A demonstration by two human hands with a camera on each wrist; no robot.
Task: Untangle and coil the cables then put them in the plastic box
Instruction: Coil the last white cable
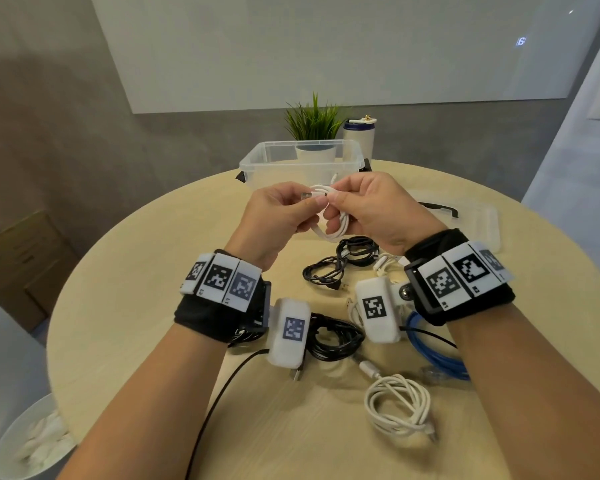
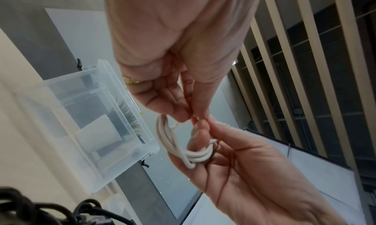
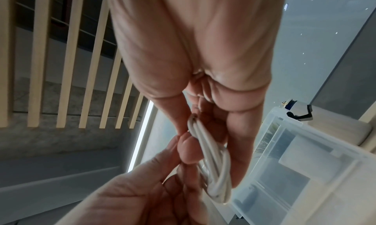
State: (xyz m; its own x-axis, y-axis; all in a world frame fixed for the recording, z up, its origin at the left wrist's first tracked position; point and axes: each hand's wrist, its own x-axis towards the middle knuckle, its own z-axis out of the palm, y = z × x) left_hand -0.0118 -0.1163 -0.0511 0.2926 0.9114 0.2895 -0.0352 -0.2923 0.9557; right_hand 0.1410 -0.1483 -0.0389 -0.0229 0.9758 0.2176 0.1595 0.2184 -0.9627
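1. Left hand (image 1: 278, 213): I have its thumb and fingertips pinched on the plug end of the white cable (image 1: 329, 216), held above the table (image 1: 136, 306).
2. Right hand (image 1: 371, 209): my fingers are curled through the small coil, holding its loops together.
3. Step, as I judge it: finishing this coil, tail end not yet tucked.
4. Next calls for securing the end, then reaching forward to the box (image 1: 302, 161), which looks empty. Black cables (image 1: 340, 261), the blue cable (image 1: 437, 355) and another white one wait below.

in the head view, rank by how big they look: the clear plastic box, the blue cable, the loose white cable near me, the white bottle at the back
1. plastic box
2, 3. blue cable and loose white cable: alike, the blue one partly hidden
4. white bottle

Nearness enlarges the cables.
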